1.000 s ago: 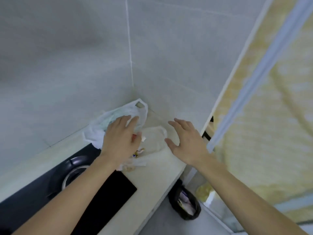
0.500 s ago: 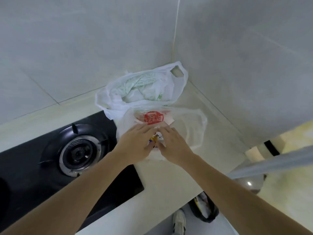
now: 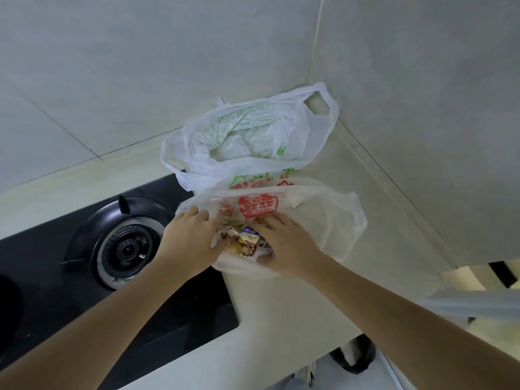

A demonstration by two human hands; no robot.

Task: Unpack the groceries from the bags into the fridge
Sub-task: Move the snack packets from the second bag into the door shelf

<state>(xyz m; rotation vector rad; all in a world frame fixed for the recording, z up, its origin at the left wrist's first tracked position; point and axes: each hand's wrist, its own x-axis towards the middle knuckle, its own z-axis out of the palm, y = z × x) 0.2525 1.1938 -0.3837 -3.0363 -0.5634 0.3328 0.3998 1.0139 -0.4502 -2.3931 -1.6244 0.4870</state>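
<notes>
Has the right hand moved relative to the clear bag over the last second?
Yes. The right hand went from hovering right of the clear bag to its mouth, opposite the left hand.

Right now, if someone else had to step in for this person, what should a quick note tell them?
Left hand and right hand both grip the mouth of the clear bag with red print, spreading it over small wrapped packets inside.
The white bag with green print sits behind it in the counter corner, beside the gas burner.
Nothing visibly unpacked; the fridge is out of view.
Left: empty both bags.
</notes>
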